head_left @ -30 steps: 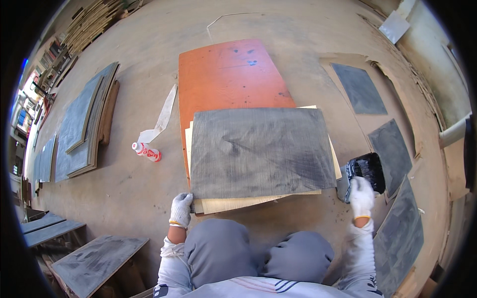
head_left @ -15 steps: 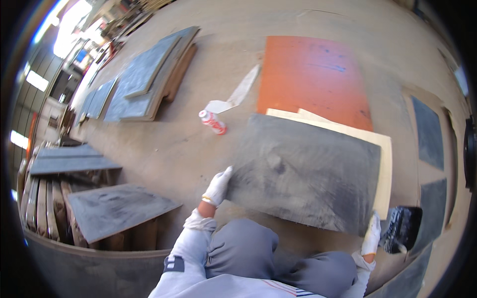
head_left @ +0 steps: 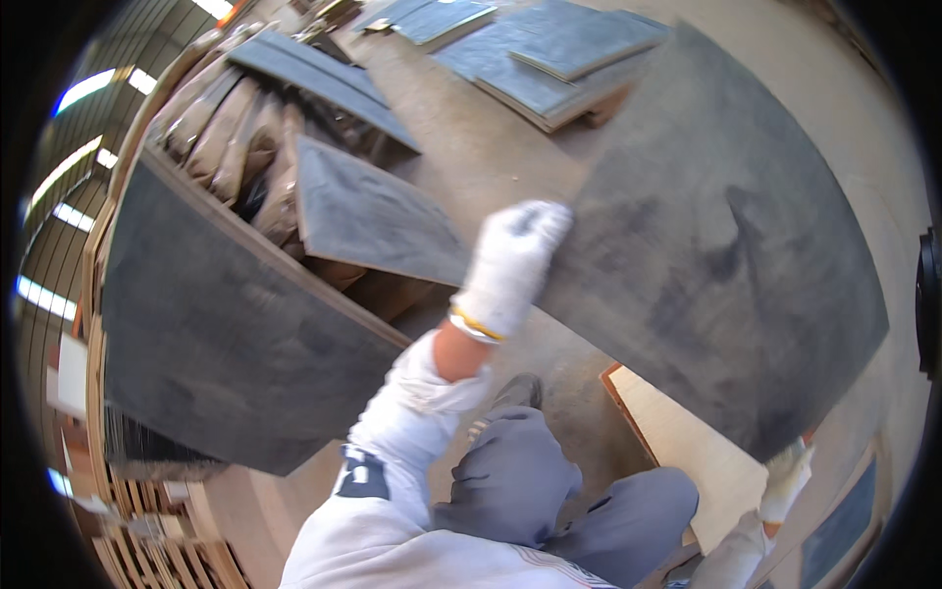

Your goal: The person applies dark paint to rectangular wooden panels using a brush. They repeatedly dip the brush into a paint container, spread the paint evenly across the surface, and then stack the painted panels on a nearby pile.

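Observation:
A large dark grey sheet (head_left: 726, 236) is held up and tilted in front of me. My left hand (head_left: 515, 260), in a white glove with a yellow cuff band, is closed round its left edge. At the near right corner my gloved right hand (head_left: 788, 481) grips the same sheet, its fingers partly hidden. Below the lifted sheet lies a pale cream board (head_left: 677, 437) on the floor, with an orange edge (head_left: 630, 412) showing beside it. The rest of both is covered by the grey sheet.
To my left stands a crate-like stack with a dark side panel (head_left: 235, 324), wrapped brown bundles (head_left: 221, 137) and a loose grey sheet (head_left: 373, 211) across its top. Bluish boards (head_left: 549, 69) are piled farther off. Slatted wooden pallets (head_left: 162, 550) sit at the lower left.
The grey sheet has come up off the cream board, gripped in both hands. My view has swung left, bringing the crate-like stack nearer the middle; the bottle is out of sight.

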A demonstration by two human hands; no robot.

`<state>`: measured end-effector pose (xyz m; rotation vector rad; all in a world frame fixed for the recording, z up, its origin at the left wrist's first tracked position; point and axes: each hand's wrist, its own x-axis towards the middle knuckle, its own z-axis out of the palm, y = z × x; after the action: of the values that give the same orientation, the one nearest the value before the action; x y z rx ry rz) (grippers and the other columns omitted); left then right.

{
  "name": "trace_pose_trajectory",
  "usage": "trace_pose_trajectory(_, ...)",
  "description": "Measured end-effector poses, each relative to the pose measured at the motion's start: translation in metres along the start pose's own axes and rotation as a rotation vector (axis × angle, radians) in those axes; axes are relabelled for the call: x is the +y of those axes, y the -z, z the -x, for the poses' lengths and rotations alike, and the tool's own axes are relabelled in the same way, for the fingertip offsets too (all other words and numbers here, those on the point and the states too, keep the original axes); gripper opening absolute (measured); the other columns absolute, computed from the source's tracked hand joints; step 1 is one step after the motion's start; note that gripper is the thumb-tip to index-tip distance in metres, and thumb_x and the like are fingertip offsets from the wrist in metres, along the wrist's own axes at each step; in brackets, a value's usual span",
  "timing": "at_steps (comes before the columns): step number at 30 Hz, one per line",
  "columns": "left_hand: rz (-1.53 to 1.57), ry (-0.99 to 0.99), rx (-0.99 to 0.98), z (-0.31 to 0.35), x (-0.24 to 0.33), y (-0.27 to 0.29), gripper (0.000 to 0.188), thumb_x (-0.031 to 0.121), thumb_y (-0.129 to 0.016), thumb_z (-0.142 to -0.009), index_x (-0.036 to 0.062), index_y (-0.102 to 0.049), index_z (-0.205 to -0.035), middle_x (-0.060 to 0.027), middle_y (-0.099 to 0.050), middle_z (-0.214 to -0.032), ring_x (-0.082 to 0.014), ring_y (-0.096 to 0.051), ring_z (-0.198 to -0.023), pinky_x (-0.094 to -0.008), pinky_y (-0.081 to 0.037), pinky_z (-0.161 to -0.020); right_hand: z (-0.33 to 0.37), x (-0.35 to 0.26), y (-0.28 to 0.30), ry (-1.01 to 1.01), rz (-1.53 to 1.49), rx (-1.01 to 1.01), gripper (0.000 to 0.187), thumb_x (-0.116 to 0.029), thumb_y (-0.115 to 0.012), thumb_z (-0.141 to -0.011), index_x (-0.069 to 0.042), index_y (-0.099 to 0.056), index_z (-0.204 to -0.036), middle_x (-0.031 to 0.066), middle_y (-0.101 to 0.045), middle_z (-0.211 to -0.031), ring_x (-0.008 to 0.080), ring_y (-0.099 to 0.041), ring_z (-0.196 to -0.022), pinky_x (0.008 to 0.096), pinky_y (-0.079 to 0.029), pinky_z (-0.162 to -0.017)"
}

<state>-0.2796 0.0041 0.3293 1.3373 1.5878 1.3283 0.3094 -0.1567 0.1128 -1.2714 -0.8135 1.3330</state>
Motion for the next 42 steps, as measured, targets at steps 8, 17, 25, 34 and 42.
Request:
trace_pose_trajectory(8, -0.623, -0.264, 0.692, 0.073, 0.185, 0.202, 0.028, 0.021, -0.070, -0.106, -0.0041, -0.078, -0.113, -0.0082, -0.079, -0.097, -0.0155, -0.068, -0.088, -0.0304, -0.053, -0.084, -0.098, 0.062, -0.342, -0.449, -0.442, -0.390, 0.068, -0.062, -0.047, -0.112, -0.010, -0.052, -0.154, 0.0137, -0.062, -0.140, 0.0314, -0.062, -0.126, 0.0568, -0.049, -0.112)
trace_pose_trajectory(17, -1.108, -0.127, 0.792, 0.080, 0.084, 0.226, 0.020, 0.024, -0.071, -0.101, 0.0063, -0.080, -0.103, -0.0206, -0.078, -0.095, -0.0406, -0.075, -0.092, -0.0453, -0.058, -0.082, -0.010, 0.208, -0.441, -0.709, -0.365, -0.394, 0.064, -0.049, -0.054, -0.112, -0.005, -0.050, -0.159, 0.0226, -0.061, -0.150, 0.0400, -0.065, -0.126, 0.0508, -0.054, -0.103)
trace_pose_trajectory(25, -1.345, 0.113, 0.689, 0.083, 0.005, 0.238, 0.022, 0.034, -0.067, -0.102, 0.0146, -0.079, -0.102, -0.0187, -0.078, -0.096, -0.0426, -0.074, -0.094, -0.0540, -0.057, -0.081, 0.008, 0.118, -0.456, -0.608, -0.411, -0.478, 0.064, -0.050, -0.047, -0.114, -0.005, -0.048, -0.160, 0.0261, -0.066, -0.142, 0.0391, -0.071, -0.117, 0.0488, -0.057, -0.097)
trace_pose_trajectory(34, -1.204, 0.063, 0.641, 0.073, -0.023, 0.273, 0.026, 0.033, -0.067, -0.103, 0.0098, -0.079, -0.106, -0.0205, -0.078, -0.100, -0.0437, -0.073, -0.098, -0.0517, -0.058, -0.084, -0.007, 0.104, -0.447, -0.602, -0.454, -0.504, 0.062, -0.048, -0.047, -0.115, -0.005, -0.047, -0.159, 0.0265, -0.067, -0.139, 0.0410, -0.069, -0.118, 0.0507, -0.056, -0.100)
trace_pose_trajectory(42, -1.176, 0.153, 0.559, 0.056, -0.018, 0.289, 0.029, 0.034, -0.066, -0.104, 0.0077, -0.079, -0.107, -0.0225, -0.077, -0.107, -0.0454, -0.071, -0.105, -0.0522, -0.057, -0.088, -0.012, 0.101, -0.443, -0.588, -0.441, -0.436, 0.057, -0.044, -0.050, -0.114, -0.004, -0.052, -0.156, 0.0234, -0.072, -0.129, 0.0361, -0.074, -0.107, 0.0461, -0.061, -0.090)
